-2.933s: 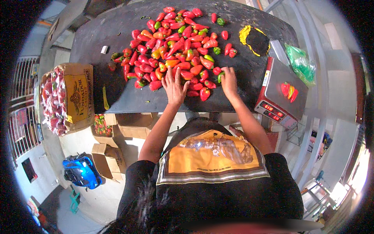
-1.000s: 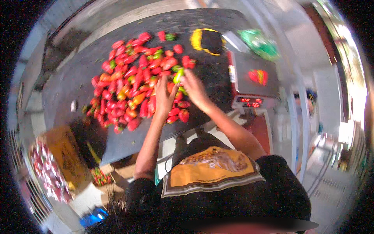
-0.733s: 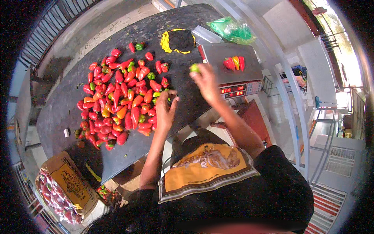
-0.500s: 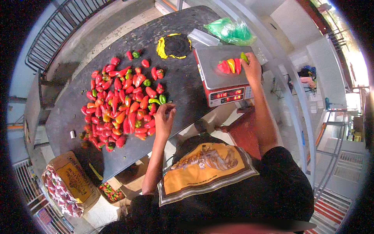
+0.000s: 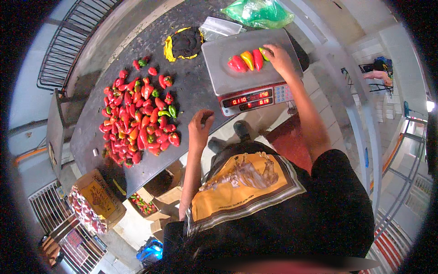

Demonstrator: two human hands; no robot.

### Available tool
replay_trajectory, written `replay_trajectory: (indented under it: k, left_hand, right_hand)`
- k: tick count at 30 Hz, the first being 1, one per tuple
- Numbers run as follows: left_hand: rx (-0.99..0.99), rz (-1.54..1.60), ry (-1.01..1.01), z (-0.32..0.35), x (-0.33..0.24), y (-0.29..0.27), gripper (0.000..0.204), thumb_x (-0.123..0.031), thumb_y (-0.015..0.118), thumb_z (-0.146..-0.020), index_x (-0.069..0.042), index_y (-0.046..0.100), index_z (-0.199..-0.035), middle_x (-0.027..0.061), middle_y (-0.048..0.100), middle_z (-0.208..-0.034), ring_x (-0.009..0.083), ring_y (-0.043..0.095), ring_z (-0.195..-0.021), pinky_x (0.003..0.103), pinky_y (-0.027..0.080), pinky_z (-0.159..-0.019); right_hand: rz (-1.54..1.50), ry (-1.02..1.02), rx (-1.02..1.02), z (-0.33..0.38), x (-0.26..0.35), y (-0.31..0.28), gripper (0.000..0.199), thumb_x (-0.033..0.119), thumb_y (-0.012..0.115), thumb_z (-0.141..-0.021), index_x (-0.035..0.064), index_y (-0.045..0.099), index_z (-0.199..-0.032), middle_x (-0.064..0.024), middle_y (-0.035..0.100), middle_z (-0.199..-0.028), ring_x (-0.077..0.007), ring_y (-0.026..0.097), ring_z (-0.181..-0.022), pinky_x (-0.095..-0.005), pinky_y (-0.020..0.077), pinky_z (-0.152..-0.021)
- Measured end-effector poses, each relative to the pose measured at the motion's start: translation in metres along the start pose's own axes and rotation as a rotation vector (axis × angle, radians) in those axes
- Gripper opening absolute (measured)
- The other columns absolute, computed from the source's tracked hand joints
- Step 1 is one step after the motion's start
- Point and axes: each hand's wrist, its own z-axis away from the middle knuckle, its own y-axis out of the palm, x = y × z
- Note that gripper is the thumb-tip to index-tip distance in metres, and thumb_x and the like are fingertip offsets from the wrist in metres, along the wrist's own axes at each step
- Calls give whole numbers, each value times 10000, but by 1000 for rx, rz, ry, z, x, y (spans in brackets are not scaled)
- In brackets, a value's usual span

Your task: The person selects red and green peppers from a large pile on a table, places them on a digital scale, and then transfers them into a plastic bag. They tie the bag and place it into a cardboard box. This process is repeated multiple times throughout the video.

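A grey digital weighing scale with a flat metal pan and red lit display (image 5: pixel 248 68) is being seen at the right end of a dark stone-like tabletop (image 5: pixel 191 98). The right hand (image 5: pixel 278 57) is being extended over the pan's right side, fingers curled down around a small green pepper (image 5: pixel 263 53); the pepper is being grasped or only touched at the fingertips, and which cannot be told. Just left of that hand, three peppers are lying on the pan side by side: a red pepper (image 5: pixel 237 63), an orange-yellow pepper (image 5: pixel 247 59) and a second, narrower red pepper (image 5: pixel 258 59).

The left hand (image 5: pixel 200 130) is being held at the near table edge, loosely curled, with nothing visibly gripped; it is positioned just right of a large spread pile of mostly red small peppers with a few orange and green ones (image 5: pixel 137 121), apart from it.

Behind the scale, a crumpled green plastic bag (image 5: pixel 262 11) and a clear plastic bag (image 5: pixel 219 27) are lying. A black-and-yellow cloth item (image 5: pixel 184 42) is resting just left of the scale's far corner.

Below the table, an open brown cardboard box filled with red peppers (image 5: pixel 89 208) and a smaller open carton with mixed peppers (image 5: pixel 146 203) are standing on the floor.
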Motion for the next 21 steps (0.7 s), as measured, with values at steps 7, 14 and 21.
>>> replay_trajectory:
  k: [7, 14, 21]
  left_hand:
    - [-33, -24, -95, 34, 27, -13, 169, -113, 606, -854, -16, 623, -991, 111, 652, -899, 201, 633, -823, 306, 484, -745]
    - [-97, 11, -51, 66, 36, -36, 174, -128, 596, -871, -4, 622, -991, 104, 643, -884, 169, 617, -818, 293, 475, -740]
    - [-173, 225, -127, 120, 64, -46, 168, -120, 588, -881, 0, 616, -996, 69, 639, -879, 127, 590, -821, 271, 466, -742]
  right_hand:
    - [70, 19, 4, 6, -8, -1, 420, 378, 564, -875, 65, 595, -1153, -198, 625, -1064, -361, 586, -1006, -430, 454, -882]
    - [213, 16, 43, -5, -30, -23, 401, 348, 586, -853, 77, 614, -1147, -207, 611, -1106, -363, 575, -1043, -429, 451, -901]
    - [181, 70, 107, -5, -30, -33, 416, 348, 617, -846, 61, 609, -1146, -159, 640, -997, -244, 555, -671, -361, 462, -622]
